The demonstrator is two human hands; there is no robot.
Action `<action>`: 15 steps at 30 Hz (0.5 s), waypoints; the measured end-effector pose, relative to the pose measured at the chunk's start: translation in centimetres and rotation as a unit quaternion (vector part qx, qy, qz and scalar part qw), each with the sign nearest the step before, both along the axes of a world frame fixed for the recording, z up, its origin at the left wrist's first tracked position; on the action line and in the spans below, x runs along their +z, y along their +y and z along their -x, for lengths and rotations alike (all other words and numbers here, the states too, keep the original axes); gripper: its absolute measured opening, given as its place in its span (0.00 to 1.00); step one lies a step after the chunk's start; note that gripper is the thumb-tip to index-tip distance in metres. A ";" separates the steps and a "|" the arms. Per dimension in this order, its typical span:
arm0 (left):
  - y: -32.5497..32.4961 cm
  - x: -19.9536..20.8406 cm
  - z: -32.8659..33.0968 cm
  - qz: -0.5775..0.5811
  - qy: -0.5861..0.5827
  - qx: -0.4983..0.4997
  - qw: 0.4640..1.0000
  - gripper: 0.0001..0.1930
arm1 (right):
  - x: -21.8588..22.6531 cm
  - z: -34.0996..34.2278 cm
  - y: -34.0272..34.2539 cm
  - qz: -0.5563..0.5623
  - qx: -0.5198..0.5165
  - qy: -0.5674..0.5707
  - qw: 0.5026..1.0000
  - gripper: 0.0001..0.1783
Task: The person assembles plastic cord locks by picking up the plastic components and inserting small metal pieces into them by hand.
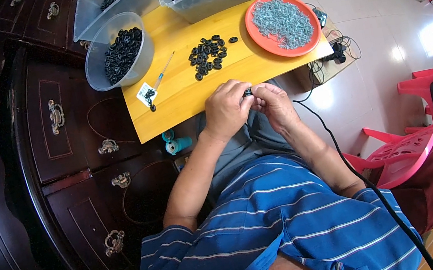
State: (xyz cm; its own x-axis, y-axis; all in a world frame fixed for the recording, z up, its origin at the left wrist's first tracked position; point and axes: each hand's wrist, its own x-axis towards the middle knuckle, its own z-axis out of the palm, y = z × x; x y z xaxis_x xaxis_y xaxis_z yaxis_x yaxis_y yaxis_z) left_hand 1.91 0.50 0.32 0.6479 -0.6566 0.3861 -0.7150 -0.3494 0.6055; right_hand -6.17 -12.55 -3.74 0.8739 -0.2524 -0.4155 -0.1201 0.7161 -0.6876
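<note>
Just past the table's near edge, both my hands meet over my lap around a small black oval part (248, 92). My left hand (228, 109) pinches it from one side. Fingertips of my right hand (275, 103) are closed against its other side; whether they hold a separate small piece is hidden. Ahead of my hands, a loose pile of black oval parts (207, 55) lies on the yellow table (182, 103). To the right, an orange-red plate (251, 29) holds many small silvery metal pieces (283, 22).
Left on the table are a round translucent tub (96, 69) of black parts, a thin screwdriver (164, 70) and a white label (144, 94). Two clear bins (217, 3) stand at the back. Dark drawers (71, 159) border the left; pink chairs (411, 154) stand right. A black cable (338, 143) crosses my right side.
</note>
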 end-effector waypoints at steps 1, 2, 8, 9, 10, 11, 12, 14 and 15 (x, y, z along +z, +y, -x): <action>0.0 -0.1 0.0 0.002 -0.002 0.000 1.000 0.11 | 0.2 0.0 0.1 0.002 -0.003 0.004 1.000 0.07; 0.0 -0.2 0.0 0.005 -0.004 -0.001 1.000 0.10 | 0.4 0.1 0.1 0.003 -0.007 0.008 1.000 0.07; 0.2 -0.6 -0.2 0.016 -0.036 -0.015 0.999 0.08 | 0.0 0.2 0.6 0.023 -0.015 0.004 1.000 0.07; 0.2 -0.7 -0.3 0.015 -0.035 -0.015 0.999 0.08 | 0.1 0.2 0.7 0.022 -0.016 0.005 1.000 0.07; 0.3 -0.9 -0.3 0.024 -0.027 -0.017 0.999 0.08 | 0.1 0.2 0.8 0.023 -0.016 0.001 1.000 0.07; 0.4 -0.7 -0.3 0.035 -0.023 -0.018 0.999 0.08 | 0.3 0.1 0.9 0.026 -0.017 -0.005 1.000 0.07; 0.5 -0.6 -0.3 0.036 -0.024 -0.018 0.999 0.08 | 0.4 0.1 0.9 0.027 -0.017 -0.007 0.999 0.07; 0.5 -0.3 -0.6 0.042 -0.005 -0.021 0.999 0.09 | 0.5 0.0 0.9 0.026 -0.022 -0.011 0.999 0.07; 0.4 -0.2 -0.6 0.042 -0.005 -0.022 0.999 0.09 | 0.3 -0.1 0.8 0.026 -0.023 -0.011 0.999 0.07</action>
State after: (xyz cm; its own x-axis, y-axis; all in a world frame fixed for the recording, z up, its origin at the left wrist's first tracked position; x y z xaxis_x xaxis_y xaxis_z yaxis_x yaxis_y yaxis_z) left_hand 2.46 0.93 0.14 0.6153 -0.6491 0.4473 -0.7345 -0.2661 0.6242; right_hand -6.11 -11.72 -3.41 0.8695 -0.3128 -0.3822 -0.0729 0.6842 -0.7257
